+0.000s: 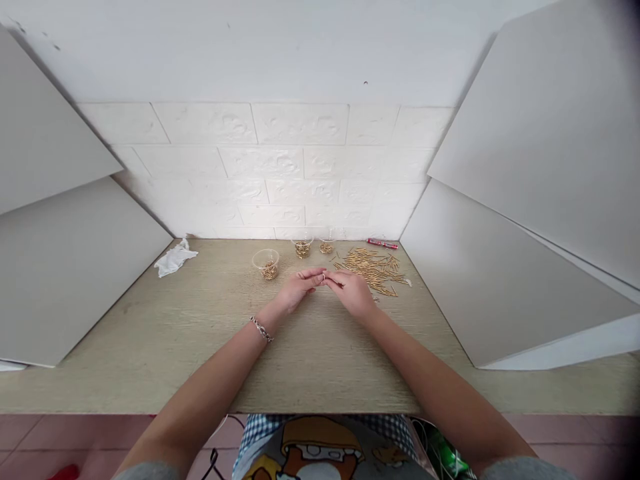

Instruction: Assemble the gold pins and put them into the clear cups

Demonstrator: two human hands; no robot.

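Observation:
My left hand (302, 287) and my right hand (350, 289) meet fingertip to fingertip over the middle of the table. Both are closed in a pinch. Between the fingertips shows a tiny pale piece (324, 277), too small to name. Right beside my right hand lies a loose pile of thin gold-coloured rods (367, 267). Left of my left hand stands a clear plastic cup (265, 259) with small gold-coloured pieces in it. Two more clear cups, one with gold-coloured pieces (302, 250) and another with fewer pieces (327, 247), stand behind my hands.
A crumpled white tissue (175, 258) lies at the back left of the wooden table (200, 320). At the back right is a red tube (382, 244) near the wall. Grey-white panels (90, 267) flank the table on both sides.

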